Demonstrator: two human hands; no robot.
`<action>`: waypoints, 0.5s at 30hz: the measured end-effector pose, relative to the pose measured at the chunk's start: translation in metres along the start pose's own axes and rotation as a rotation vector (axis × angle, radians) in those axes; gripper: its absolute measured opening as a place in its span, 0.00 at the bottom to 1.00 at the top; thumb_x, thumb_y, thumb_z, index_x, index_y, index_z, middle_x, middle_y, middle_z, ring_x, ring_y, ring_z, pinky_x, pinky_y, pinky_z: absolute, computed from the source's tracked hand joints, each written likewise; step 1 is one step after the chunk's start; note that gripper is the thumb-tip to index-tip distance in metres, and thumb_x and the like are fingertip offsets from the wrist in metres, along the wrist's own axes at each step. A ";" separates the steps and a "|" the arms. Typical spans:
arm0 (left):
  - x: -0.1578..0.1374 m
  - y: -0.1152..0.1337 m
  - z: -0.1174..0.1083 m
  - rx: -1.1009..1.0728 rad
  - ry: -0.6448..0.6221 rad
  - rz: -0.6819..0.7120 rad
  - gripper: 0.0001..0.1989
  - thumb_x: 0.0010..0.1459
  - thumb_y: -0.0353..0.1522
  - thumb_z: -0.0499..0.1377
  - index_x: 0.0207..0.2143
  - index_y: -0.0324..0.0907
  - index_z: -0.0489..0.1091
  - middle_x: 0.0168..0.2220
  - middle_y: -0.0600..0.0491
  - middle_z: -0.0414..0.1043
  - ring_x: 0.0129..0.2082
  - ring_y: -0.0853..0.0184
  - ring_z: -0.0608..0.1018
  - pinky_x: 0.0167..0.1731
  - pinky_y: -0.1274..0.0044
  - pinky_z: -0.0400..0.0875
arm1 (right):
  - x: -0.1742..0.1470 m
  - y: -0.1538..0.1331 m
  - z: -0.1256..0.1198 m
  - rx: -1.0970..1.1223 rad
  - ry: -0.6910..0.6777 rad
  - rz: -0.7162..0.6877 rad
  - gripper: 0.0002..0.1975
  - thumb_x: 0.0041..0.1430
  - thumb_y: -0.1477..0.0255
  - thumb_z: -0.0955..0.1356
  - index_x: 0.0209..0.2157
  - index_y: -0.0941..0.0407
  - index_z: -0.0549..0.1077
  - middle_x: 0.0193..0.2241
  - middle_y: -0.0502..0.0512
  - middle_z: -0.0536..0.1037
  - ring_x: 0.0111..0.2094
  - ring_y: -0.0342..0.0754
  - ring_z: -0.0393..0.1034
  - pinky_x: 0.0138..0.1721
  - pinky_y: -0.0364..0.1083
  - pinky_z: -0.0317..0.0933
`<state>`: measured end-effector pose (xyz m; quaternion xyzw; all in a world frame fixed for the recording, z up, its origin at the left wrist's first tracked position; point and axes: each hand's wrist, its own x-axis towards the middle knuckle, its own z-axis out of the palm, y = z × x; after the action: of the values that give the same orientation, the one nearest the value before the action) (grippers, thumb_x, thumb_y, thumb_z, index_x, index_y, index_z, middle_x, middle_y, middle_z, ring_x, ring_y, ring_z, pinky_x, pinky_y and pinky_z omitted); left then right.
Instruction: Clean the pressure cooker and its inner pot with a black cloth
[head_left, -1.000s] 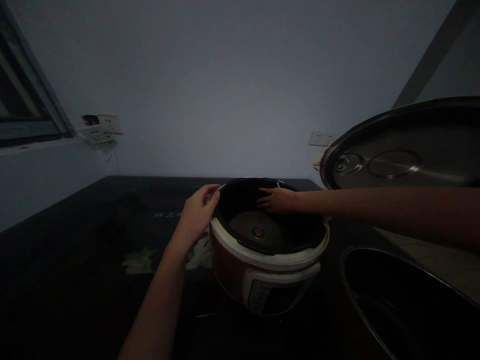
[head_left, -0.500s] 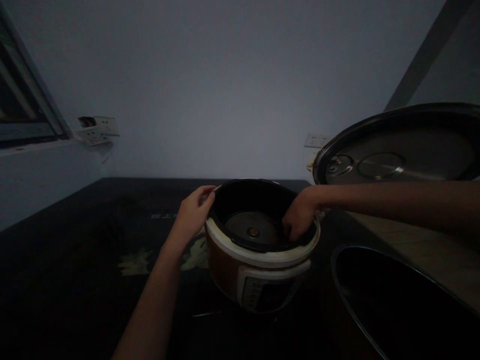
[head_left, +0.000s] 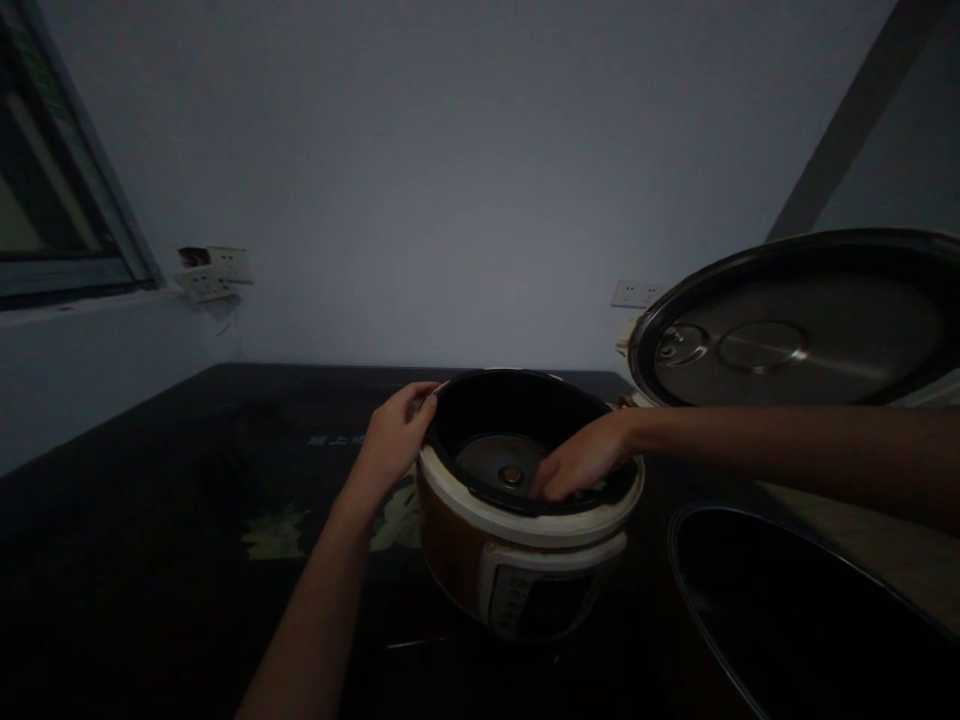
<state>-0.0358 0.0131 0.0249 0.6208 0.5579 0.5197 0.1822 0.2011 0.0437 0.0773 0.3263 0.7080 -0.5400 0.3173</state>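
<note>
An electric pressure cooker with a brown body, a white rim and a front control panel stands open on a dark tabletop. Its inner pot is out, so the round heating plate shows at the bottom. My left hand grips the cooker's left rim, thumb on top. My right hand reaches down inside, low at the front right of the cavity beside the heating plate. Its fingers are curled together; their tips and anything in them are hidden in the dark. The lid is swung up at the right.
A dark inner pot with a thin pale rim sits at the lower right. The black table carries a pale flower print. Wall sockets are behind, with loose-hanging ones at the left beside a window.
My right hand has moved left and toward the front inside the cooker, closer to the middle of the heating plate. My left hand keeps its grip on the rim. The view has tilted slightly.
</note>
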 end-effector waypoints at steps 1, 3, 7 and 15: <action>0.000 0.000 0.000 -0.004 -0.003 0.000 0.18 0.58 0.39 0.53 0.45 0.40 0.73 0.48 0.44 0.77 0.48 0.59 0.78 0.51 0.66 0.69 | -0.003 0.003 -0.002 -0.007 -0.029 0.013 0.18 0.54 0.61 0.67 0.38 0.61 0.76 0.28 0.52 0.78 0.31 0.46 0.75 0.32 0.46 0.71; 0.000 0.000 0.000 -0.019 -0.008 -0.001 0.19 0.58 0.39 0.53 0.46 0.39 0.72 0.48 0.43 0.76 0.49 0.59 0.78 0.51 0.66 0.69 | -0.007 0.010 -0.006 -0.025 -0.068 0.044 0.20 0.51 0.58 0.70 0.37 0.62 0.76 0.27 0.51 0.78 0.31 0.46 0.74 0.33 0.46 0.71; -0.001 0.000 0.000 -0.022 -0.004 -0.005 0.19 0.58 0.40 0.54 0.46 0.38 0.73 0.48 0.42 0.77 0.48 0.58 0.78 0.51 0.65 0.69 | -0.010 0.013 -0.009 -0.045 -0.079 0.063 0.20 0.49 0.58 0.72 0.36 0.62 0.76 0.25 0.49 0.77 0.29 0.45 0.74 0.31 0.44 0.70; -0.001 0.001 0.000 -0.011 -0.001 -0.012 0.18 0.58 0.39 0.53 0.46 0.39 0.73 0.48 0.43 0.77 0.48 0.59 0.78 0.51 0.66 0.69 | 0.004 -0.003 0.007 0.037 0.202 -0.236 0.23 0.50 0.66 0.72 0.48 0.60 0.75 0.39 0.54 0.81 0.34 0.44 0.75 0.34 0.41 0.68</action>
<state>-0.0349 0.0122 0.0257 0.6168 0.5585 0.5214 0.1890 0.1967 0.0364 0.0740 0.2991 0.7596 -0.5511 0.1727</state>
